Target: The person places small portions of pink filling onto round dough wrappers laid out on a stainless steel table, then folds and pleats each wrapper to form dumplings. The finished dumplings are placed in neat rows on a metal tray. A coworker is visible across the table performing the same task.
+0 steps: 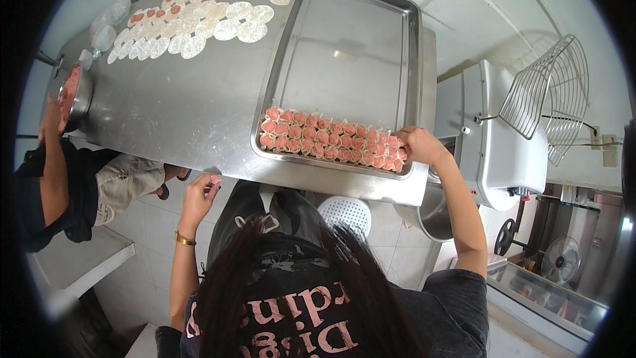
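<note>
Rows of open-topped dumplings with pink filling stand packed along the near side of a large metal tray. At the right end of these rows is my right hand, its fingers closed on the end dumpling against the tray's right wall. My left hand is off the table's near edge, left of the tray, with fingers curled together. Something small and pinkish shows at its fingertips, too small to name. A gold-coloured band circles my left wrist.
Round pale wrappers lie overlapping at the far left of the steel table, several topped with pink filling. A co-worker's hand is at a metal bowl of pink filling. A wire basket hangs at right; a perforated stool stands below.
</note>
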Action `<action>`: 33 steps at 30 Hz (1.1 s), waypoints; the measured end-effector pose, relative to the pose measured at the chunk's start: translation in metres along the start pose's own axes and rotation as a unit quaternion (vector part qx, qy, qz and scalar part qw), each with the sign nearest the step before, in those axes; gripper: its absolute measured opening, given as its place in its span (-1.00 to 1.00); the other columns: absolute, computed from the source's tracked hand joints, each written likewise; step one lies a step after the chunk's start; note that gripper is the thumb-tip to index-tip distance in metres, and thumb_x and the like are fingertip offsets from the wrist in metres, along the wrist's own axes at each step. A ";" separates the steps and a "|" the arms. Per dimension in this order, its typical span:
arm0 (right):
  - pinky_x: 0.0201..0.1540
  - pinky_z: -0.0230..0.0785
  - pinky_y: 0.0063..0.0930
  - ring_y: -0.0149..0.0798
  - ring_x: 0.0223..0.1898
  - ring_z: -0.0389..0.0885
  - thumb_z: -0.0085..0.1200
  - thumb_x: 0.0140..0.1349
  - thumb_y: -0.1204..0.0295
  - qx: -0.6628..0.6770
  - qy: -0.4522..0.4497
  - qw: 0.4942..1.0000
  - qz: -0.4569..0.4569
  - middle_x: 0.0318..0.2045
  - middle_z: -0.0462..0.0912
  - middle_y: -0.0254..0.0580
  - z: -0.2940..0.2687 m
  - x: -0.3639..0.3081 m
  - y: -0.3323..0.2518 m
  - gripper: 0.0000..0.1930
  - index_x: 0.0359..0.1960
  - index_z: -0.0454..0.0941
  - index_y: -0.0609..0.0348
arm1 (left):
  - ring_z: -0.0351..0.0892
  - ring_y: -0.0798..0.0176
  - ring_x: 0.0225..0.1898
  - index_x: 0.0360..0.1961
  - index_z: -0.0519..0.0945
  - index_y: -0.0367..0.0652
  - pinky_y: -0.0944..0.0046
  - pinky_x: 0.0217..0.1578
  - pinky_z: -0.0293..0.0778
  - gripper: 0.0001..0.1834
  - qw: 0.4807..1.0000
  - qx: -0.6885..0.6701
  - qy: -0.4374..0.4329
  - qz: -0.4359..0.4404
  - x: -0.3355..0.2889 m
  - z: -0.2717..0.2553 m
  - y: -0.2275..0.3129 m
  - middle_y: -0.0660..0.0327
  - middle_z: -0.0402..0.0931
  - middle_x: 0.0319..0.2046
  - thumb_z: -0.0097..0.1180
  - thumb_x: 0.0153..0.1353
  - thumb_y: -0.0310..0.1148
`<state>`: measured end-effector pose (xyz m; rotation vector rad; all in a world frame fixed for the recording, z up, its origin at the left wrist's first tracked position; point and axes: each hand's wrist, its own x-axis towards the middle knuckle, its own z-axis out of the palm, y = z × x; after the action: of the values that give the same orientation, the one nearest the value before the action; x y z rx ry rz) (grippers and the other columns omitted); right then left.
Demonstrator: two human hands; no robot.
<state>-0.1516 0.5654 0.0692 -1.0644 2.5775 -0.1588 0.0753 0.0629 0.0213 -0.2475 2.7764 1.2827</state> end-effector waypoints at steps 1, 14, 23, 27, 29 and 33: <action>-0.20 0.48 -0.17 0.06 -0.27 0.59 0.12 -0.16 0.52 -0.001 -0.023 1.000 0.010 -0.38 0.60 -0.04 -0.001 0.001 0.000 -0.78 -0.38 0.58 0.23 | 0.65 0.11 -0.38 -0.26 0.54 -0.32 0.27 -0.38 0.60 -0.84 1.000 0.006 -0.001 0.004 0.000 0.000 -0.001 0.02 0.58 -0.28 0.15 0.09 -0.62; 0.08 0.31 -0.06 0.04 -0.25 0.63 0.08 -0.14 0.51 0.014 -0.101 0.991 0.085 -0.42 0.67 0.01 -0.006 0.023 0.020 -0.76 -0.38 0.69 0.15 | 0.66 0.20 -0.36 -0.27 0.57 -0.28 0.30 -0.42 0.55 -0.88 0.998 0.044 -0.035 0.010 0.006 -0.001 -0.006 0.08 0.61 -0.33 0.17 0.14 -0.56; 0.33 -0.09 0.18 0.01 -0.14 0.61 0.02 -0.03 0.50 0.035 -0.116 0.982 0.148 -0.36 0.68 -0.03 0.008 0.007 0.020 -0.78 -0.36 0.68 0.08 | 0.67 0.14 -0.34 -0.26 0.57 -0.30 0.27 -0.33 0.56 -0.85 0.996 0.056 -0.068 0.015 0.024 -0.012 -0.018 0.01 0.61 -0.34 0.13 0.10 -0.61; 0.31 0.02 0.10 -0.01 -0.10 0.60 0.03 -0.03 0.55 0.080 -0.006 0.984 0.158 -0.27 0.70 -0.14 0.004 0.008 0.023 -0.65 -0.17 0.67 0.02 | 0.67 0.13 -0.34 -0.25 0.58 -0.29 0.26 -0.30 0.55 -0.84 0.995 0.047 -0.086 -0.007 0.033 -0.011 -0.006 -0.01 0.61 -0.34 0.11 0.10 -0.61; 0.33 0.01 0.04 -0.05 0.00 0.55 0.00 -0.07 0.59 0.090 -0.045 0.979 0.178 -0.19 0.67 -0.13 -0.009 0.015 0.028 -0.52 -0.04 0.61 0.01 | 0.68 0.12 -0.34 -0.25 0.58 -0.30 0.27 -0.30 0.55 -0.84 0.994 0.054 -0.095 0.005 0.037 -0.010 0.003 -0.01 0.62 -0.34 0.11 0.10 -0.61; 0.24 0.21 -0.18 -0.05 0.04 0.52 -0.02 -0.12 0.64 0.051 -0.064 0.980 0.180 -0.12 0.65 -0.12 -0.025 0.016 0.023 -0.47 -0.01 0.61 0.04 | 0.68 0.16 -0.31 -0.23 0.59 -0.33 0.26 -0.27 0.56 -0.83 0.993 0.028 -0.090 0.074 0.047 -0.009 0.032 0.01 0.62 -0.35 0.09 0.13 -0.60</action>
<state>-0.1861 0.5695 0.0825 -0.5411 2.5612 -0.1251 0.0232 0.0709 0.0449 0.0763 2.7144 1.1875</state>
